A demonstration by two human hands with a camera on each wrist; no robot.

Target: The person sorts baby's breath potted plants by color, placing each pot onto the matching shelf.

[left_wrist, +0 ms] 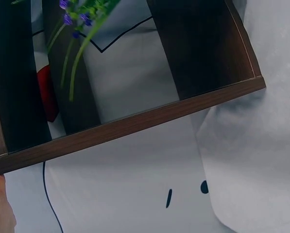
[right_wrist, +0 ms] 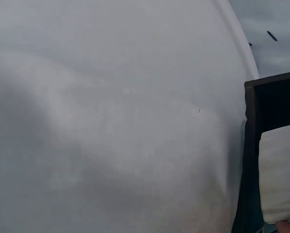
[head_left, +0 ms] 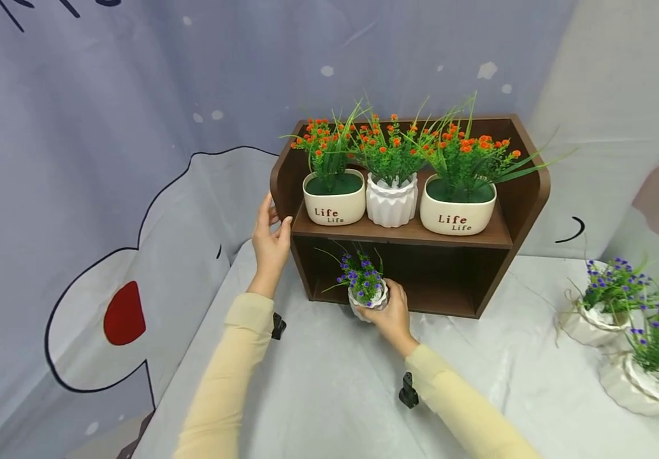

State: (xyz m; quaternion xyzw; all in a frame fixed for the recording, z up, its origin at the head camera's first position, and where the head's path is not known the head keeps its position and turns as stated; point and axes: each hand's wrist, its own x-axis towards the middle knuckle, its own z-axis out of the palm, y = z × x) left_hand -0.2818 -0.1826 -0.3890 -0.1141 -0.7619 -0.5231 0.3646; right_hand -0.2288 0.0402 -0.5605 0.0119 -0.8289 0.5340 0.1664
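Head view: I watch the brown shelf; a bump could shake its upper pots. Purple-flowered pot at the lower compartment's mouth; base could catch the front lip and tip. Right hand curls its fingers round it; left hand, fingers relaxed, touches the shelf's side. Thin leaves could snag overhead.

Wooden shelf, set obliquely across the view; purple flowers and long green leaves overlap its interior. At lower left, part of the left grip meets the shelf's edge. Pale cloth, marked in black, lies beyond.
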